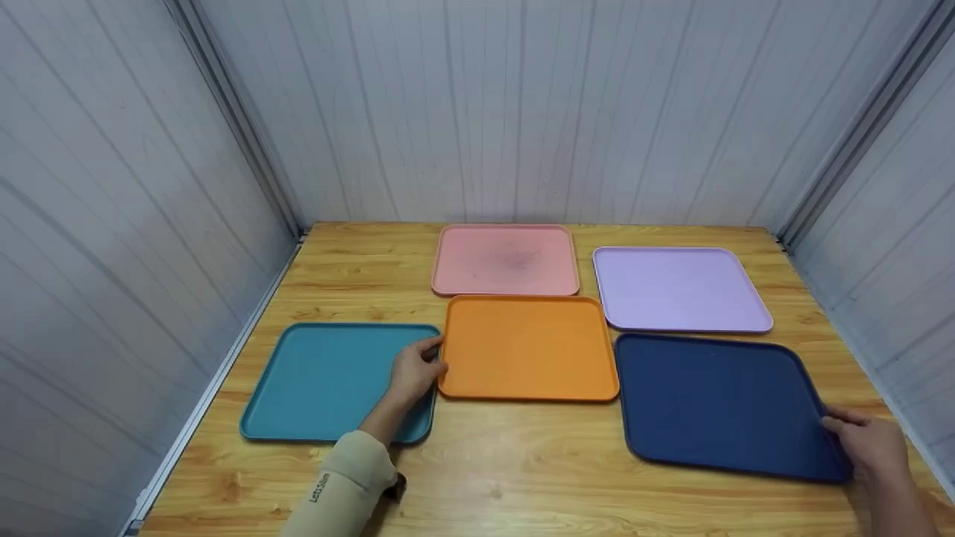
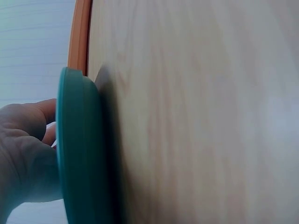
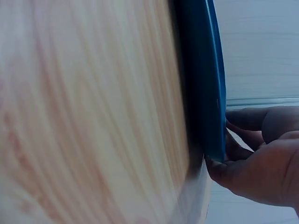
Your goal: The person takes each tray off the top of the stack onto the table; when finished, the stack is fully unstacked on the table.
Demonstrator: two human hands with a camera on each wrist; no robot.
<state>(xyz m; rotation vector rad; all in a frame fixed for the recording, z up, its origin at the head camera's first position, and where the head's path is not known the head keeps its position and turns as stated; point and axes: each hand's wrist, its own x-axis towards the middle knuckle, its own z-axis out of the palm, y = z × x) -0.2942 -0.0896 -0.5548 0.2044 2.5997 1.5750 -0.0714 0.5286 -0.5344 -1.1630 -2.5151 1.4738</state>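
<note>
My left hand [image 1: 412, 373] reaches across the teal tray [image 1: 328, 380] and grips the left rim of the orange tray [image 1: 528, 349], thumb on the rim. In the left wrist view, the teal tray's edge [image 2: 77, 140] hides the fingertips. At the far right, my right hand [image 1: 873, 447] pinches the right edge of the dark blue tray [image 1: 727, 406] near its front corner. The right wrist view shows the thumb and fingers [image 3: 247, 119] at that tray's blue edge [image 3: 210, 102]. The orange tray lies between the teal and dark blue ones.
Behind the orange tray lies a pink tray [image 1: 503, 261] with a dark smudge. A lilac tray [image 1: 679, 289] sits behind the dark blue one. All rest on a wood-grain table [image 1: 500, 477], bounded by pale panel walls [image 1: 477, 112] at the back and both sides.
</note>
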